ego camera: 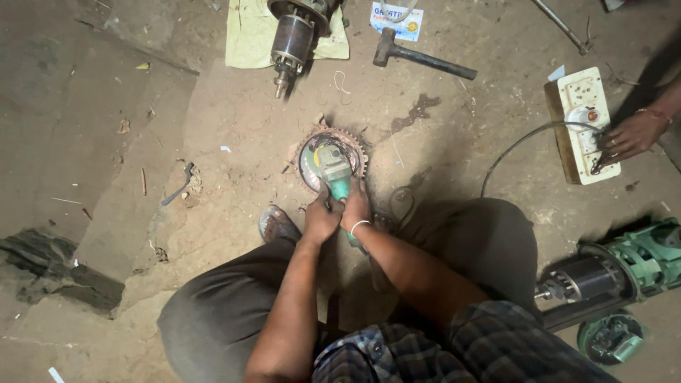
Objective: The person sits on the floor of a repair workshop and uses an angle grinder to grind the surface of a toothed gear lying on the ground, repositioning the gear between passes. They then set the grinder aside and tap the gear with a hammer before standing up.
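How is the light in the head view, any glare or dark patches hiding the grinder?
Head view: light is warm and strongest mid-floor, so the green grinder and both hands, left hand, right hand, read sharp; corners fall dark; the white socket board looks slightly washed out; wide-angle bending at the edges.

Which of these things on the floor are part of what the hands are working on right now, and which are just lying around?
In use:
- green angle grinder, gripped by left hand and right hand
- toothed round part under the grinder
- another person's hand at the white switchboard, cable attached

Lying about:
- hammer
- motor rotor on yellow paper
- green motor
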Demonstrator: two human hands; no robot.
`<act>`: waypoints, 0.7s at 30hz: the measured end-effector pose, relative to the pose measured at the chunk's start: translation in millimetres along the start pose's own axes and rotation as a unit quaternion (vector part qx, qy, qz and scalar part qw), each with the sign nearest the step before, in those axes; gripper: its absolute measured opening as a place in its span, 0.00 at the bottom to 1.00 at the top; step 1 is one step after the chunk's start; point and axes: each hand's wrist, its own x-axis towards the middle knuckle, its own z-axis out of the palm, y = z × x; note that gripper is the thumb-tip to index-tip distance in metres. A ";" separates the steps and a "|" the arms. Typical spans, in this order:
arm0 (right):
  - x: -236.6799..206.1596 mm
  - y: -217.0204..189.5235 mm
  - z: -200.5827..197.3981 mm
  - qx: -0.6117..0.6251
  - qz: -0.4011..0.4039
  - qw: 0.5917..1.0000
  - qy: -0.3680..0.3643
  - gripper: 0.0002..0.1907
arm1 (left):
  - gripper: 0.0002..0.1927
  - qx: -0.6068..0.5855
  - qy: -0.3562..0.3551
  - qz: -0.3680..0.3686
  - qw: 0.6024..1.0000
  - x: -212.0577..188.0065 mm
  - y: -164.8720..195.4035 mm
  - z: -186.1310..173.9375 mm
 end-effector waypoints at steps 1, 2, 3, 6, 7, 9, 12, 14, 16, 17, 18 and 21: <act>0.3 0.0 -0.2 -0.083 -0.034 0.996 0.004 0.23 | 0.37 -0.007 -0.002 -0.005 1.000 0.2 1.4 -0.3; 0.2 0.3 -0.4 -0.166 -0.067 0.984 0.006 0.27 | 0.38 -0.008 -0.003 -0.005 1.000 -0.2 2.5 -0.7; 0.1 -0.1 -0.6 -0.045 -0.003 0.999 -0.001 0.22 | 0.38 -0.008 -0.004 -0.004 1.000 -0.6 3.4 -1.2; 0.6 -3.7 -1.6 0.082 0.067 0.994 -0.011 0.17 | 0.39 -0.007 -0.003 0.004 1.000 0.4 5.1 -2.7; -0.9 -4.2 -2.7 -0.035 0.012 0.999 -0.006 0.22 | 0.39 -0.007 -0.003 0.007 1.000 0.0 4.9 -3.4; -0.8 -5.4 -3.3 -0.151 -0.049 0.987 0.000 0.26 | 0.39 0.002 -0.002 0.004 1.000 1.3 4.9 -4.4; 1.7 -5.2 -1.0 -0.003 0.031 1.000 0.004 0.21 | 0.39 0.001 -0.006 -0.007 1.000 2.0 4.2 -4.4; 4.4 -6.1 1.4 0.291 0.201 0.935 0.007 0.18 | 0.39 0.003 -0.008 -0.011 1.000 2.4 3.1 -3.8; 4.3 -5.1 0.9 0.041 0.080 0.996 -0.016 0.16 | 0.38 0.010 -0.006 -0.010 1.000 4.0 1.9 -3.1; 2.9 -3.8 0.0 -0.087 0.017 0.996 -0.026 0.18 | 0.36 0.008 -0.004 -0.004 1.000 4.1 0.5 -2.8; 2.3 -3.8 -1.8 -0.108 -0.019 0.994 -0.017 0.21 | 0.34 0.005 -0.002 0.002 1.000 5.0 -0.5 -2.4; -1.2 -5.0 -7.0 -0.148 -0.074 0.986 -0.007 0.29 | 0.31 0.006 0.000 0.009 1.000 6.2 -4.0 -1.0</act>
